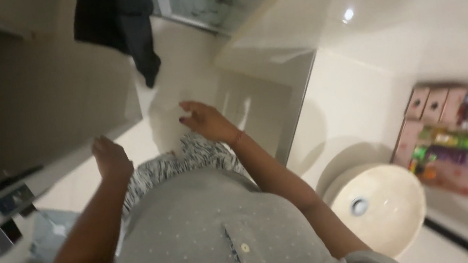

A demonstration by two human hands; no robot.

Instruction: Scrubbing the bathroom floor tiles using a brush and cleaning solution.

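Overhead, the head view looks steeply down a person's front in a pale tiled bathroom, and the whole picture is tilted and somewhat blurred. The left hand (111,160) is raised in front of the body with its back to the camera; the fingers seem curled loosely inward, but whether they are together or apart cannot be told, and nothing shows in its grip. It hangs just beside the lower edge of a dark door (30,89) that fills the upper left of the frame. A metal handle (1,237) sticks out from that door below and to the left of the hand, apart from it. The right hand (205,120) reaches further forward, palm down, fingers spread apart and holding nothing; a thin red band shows at the wrist. It hovers over the light floor (172,65), near the edge of a glass panel (268,107) that stands to its right. A dark cloth (118,24) hangs above both hands, well apart from them. The person wears a grey dotted shirt (202,244) with buttons and patterned trousers (188,158). To the right sits a round white basin (379,205) with a metal drain, and beyond it a shelf of colourful bottles (458,144) and pink boxes (433,107).
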